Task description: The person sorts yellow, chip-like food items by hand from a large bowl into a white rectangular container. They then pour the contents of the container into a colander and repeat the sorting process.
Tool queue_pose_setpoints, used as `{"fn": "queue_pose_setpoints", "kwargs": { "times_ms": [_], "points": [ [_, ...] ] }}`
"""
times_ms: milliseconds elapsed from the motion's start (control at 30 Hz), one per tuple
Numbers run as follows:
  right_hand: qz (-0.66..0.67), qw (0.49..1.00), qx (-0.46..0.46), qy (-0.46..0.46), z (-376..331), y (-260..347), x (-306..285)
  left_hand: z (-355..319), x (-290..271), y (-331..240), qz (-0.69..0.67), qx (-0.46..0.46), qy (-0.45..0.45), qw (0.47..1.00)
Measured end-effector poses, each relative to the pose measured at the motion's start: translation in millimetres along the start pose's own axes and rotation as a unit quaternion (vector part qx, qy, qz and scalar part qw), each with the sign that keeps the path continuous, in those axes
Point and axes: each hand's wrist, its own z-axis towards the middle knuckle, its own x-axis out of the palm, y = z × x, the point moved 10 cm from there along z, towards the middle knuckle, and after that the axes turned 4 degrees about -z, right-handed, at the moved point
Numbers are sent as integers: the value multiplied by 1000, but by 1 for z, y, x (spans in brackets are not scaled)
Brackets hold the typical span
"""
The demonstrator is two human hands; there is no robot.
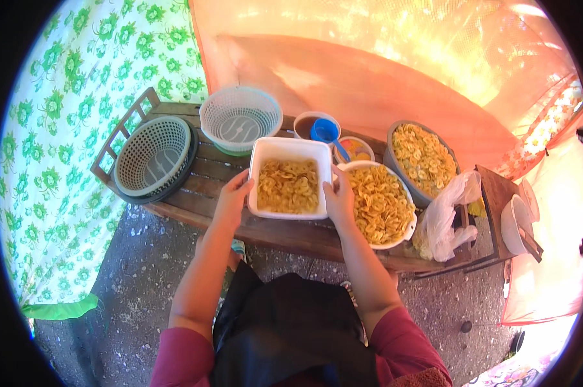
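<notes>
A white square plastic tub (pixel 291 146) is held up over the wooden bench, with thin yellow-brown slices (pixel 289 186), which look like banana chips, in its bottom. My left hand (pixel 232 198) grips its left side, fingers closed at the wall and thumb near the rim. On the opposite side my right hand (pixel 340 198) holds it the same way. Just right of that hand stands a round white basin (pixel 410 231) heaped with similar chips (pixel 380 203). Behind it a grey basin (pixel 390 157) is full of paler yellow slices (pixel 423 158).
On the slatted wooden bench (pixel 204 187) sit a grey colander (pixel 150 156) and a whitish colander (pixel 240 113). A blue dipper (pixel 325 131) rests over a container of brown liquid (pixel 306 122), beside a small bowl (pixel 361 149). Plastic bags (pixel 447 216) lie at right; cloth sheets hang behind.
</notes>
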Motion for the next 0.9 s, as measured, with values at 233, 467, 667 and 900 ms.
{"fn": "queue_pose_setpoints", "kwargs": {
  "times_ms": [233, 467, 667, 900],
  "points": [
    [25, 999, -42, -10, 1, 2, 1, -1, 1, -1, 0, -1, 7, 1000],
    [34, 998, -39, -25, -4, -7, -1, -1, 3, 14, -2, -20, 14, 1000],
    [3, 1000, 4, 1, -3, -20, 4, 4, 5, 11, -13, -5, 13, 1000],
    [21, 999, -44, -16, -3, -7, -5, 1, 6, 11, -17, 22, 18, 999]
  ]
}}
